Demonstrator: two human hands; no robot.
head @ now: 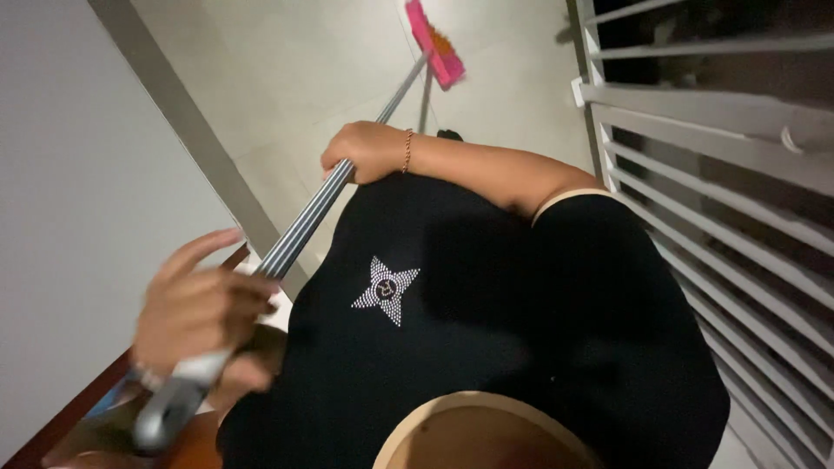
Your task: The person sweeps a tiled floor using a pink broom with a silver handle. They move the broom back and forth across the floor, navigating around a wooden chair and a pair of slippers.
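The left hand (204,308) is curling loosely near the chest, its forefinger stretching out straight and its other fingers bending inward. The right hand (365,152) is closing into a firm fist farther out, its bare forearm angling back across the body, elbow bending.

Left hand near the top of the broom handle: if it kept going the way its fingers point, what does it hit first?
Probably the pale wall. The left hand holds the broom handle with fingers extended up and left toward it; nothing shows between, though depth is unclear.
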